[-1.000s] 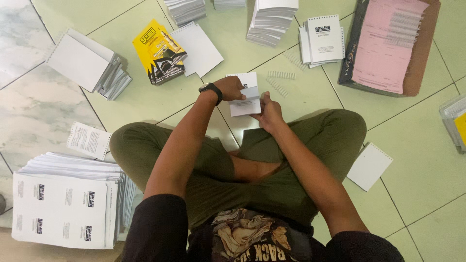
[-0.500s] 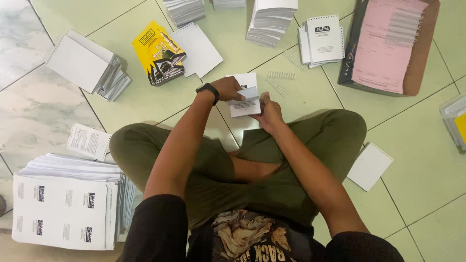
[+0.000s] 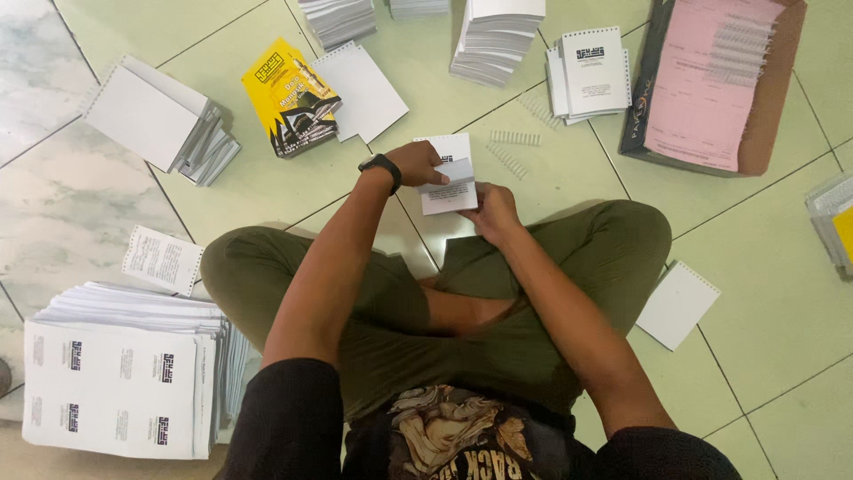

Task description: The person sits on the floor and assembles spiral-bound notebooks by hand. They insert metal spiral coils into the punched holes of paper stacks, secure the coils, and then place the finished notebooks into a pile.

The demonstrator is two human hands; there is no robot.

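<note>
Here, both hands grip a small stack of white booklet pages above the crossed legs, over the green tiled floor. The left hand is clamped on the stack's left edge, thumb on the top sheet. The right hand is closed on the lower edge from beneath. Two loose wire binding combs lie just beyond the stack.
</note>
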